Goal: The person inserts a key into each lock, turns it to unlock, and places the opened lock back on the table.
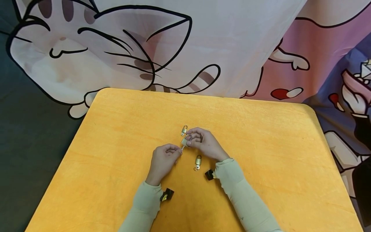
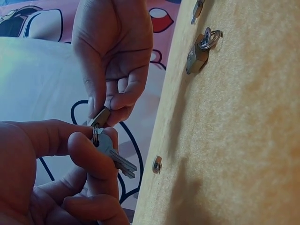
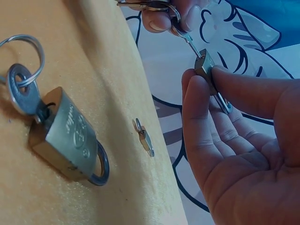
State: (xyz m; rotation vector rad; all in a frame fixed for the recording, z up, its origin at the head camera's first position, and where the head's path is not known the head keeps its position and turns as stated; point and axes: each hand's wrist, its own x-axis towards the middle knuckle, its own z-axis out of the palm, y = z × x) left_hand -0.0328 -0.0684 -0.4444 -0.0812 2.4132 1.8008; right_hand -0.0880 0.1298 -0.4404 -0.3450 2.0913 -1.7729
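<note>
i can't read any word, number or brand for certain. in my right wrist view, the face of the lying brass padlock (image 3: 65,140) carries engraved lettering (image 3: 70,117) in a slanting line, then an oval emblem (image 3: 78,137), then a small round mark (image 3: 86,153) nearer the shackle, all too blurred to spell out. in my left wrist view, a ringed padlock (image 2: 198,58) shows pale marks on its body, too small to tell.

Indoor rm w/ cartoon cloth (image 1: 232,42)
</note>
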